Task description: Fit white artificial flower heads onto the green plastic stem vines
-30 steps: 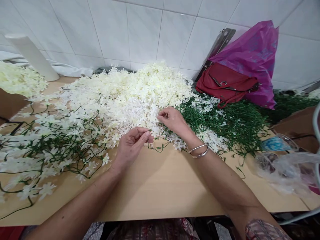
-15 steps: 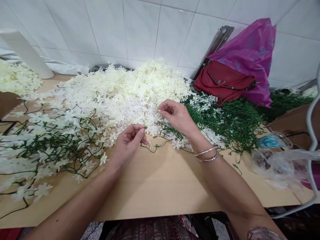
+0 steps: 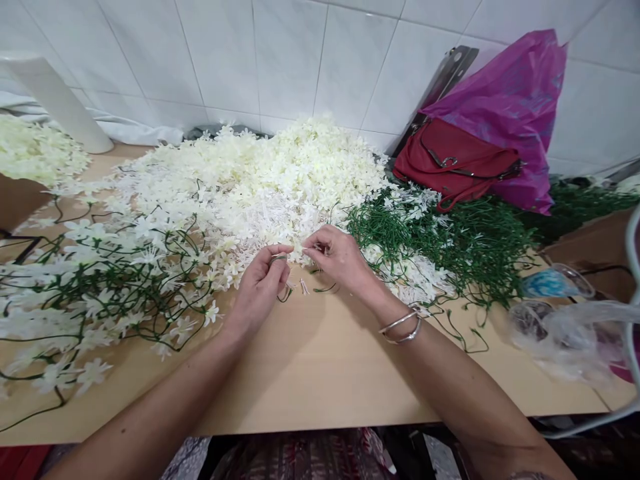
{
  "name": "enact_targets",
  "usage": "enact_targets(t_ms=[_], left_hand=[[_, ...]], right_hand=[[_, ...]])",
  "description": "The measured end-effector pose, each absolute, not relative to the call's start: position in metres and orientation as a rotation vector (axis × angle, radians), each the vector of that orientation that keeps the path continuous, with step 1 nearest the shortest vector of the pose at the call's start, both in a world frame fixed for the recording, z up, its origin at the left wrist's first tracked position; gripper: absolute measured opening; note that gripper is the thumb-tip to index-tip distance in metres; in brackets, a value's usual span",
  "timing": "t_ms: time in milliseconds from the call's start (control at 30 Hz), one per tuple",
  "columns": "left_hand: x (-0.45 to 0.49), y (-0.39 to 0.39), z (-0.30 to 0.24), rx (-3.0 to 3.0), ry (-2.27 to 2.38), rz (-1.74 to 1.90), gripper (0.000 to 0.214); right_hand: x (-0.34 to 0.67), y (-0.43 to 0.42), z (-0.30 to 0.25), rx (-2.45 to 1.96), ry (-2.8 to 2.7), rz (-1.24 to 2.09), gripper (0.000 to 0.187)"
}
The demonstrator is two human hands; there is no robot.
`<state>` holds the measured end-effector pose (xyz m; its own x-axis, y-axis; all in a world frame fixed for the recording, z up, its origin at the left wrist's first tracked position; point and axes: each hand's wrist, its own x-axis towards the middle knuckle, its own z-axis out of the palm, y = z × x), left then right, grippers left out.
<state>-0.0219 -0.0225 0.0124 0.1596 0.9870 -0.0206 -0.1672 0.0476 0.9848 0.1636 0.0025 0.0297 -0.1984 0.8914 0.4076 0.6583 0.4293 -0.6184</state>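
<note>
Over the table [image 3: 310, 360], my left hand [image 3: 260, 280] is closed in a pinch on a thin green plastic stem [image 3: 280, 258]. Part of that stem is hidden by the fingers. Fingertips of my right hand [image 3: 340, 260] are pressed together close to the left ones, on something small and pale that I cannot make out. Just behind both hands lies a big heap of cream-white artificial flower blossoms [image 3: 310, 160]. A tangle of bare green stems [image 3: 380, 227] is beside my right hand. White flowers on green stems [image 3: 125, 280] are piled left of my left hand.
At the back right, a red handbag [image 3: 460, 160] leans against a purple plastic bag [image 3: 520, 100]. A clear plastic bag [image 3: 565, 333] and a blue-patterned item [image 3: 550, 282] lie at the right. A white roll [image 3: 65, 100] stands back left, before the tiled wall.
My right hand has moved down and left from the flower heap, bringing its fingertips near my left hand's. My left hand keeps its pinch on the green stem.
</note>
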Motion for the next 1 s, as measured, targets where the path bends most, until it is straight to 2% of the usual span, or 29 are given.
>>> enact_targets(t_ms=[167,300,433,667,833,1000], left_hand=[[-0.020,-0.025,0.015,1.196,0.944,1.129,0.043],[-0.020,-0.024,0.014,1.232,0.943,1.164,0.038],[-0.023,-0.019,0.007,1.175,0.970,1.237,0.037],[-0.023,-0.021,0.012,1.240,1.080,1.357,0.030],[-0.023,-0.022,0.013,1.238,1.103,1.361,0.026],[-0.024,-0.022,0.014,1.283,1.082,1.345,0.023]], right_hand=[[0.170,-0.017,0.039,-1.083,-1.974,0.167,0.010],[0.168,-0.025,0.034,-1.042,-2.219,-0.111,0.016],[0.168,-0.022,0.030,-1.015,-2.288,-0.147,0.019],[0.166,-0.027,0.041,-0.985,-1.994,0.195,0.022],[0.150,-0.038,0.043,-1.106,-1.716,0.615,0.006],[0.142,-0.036,0.035,-1.174,-1.634,0.687,0.008]])
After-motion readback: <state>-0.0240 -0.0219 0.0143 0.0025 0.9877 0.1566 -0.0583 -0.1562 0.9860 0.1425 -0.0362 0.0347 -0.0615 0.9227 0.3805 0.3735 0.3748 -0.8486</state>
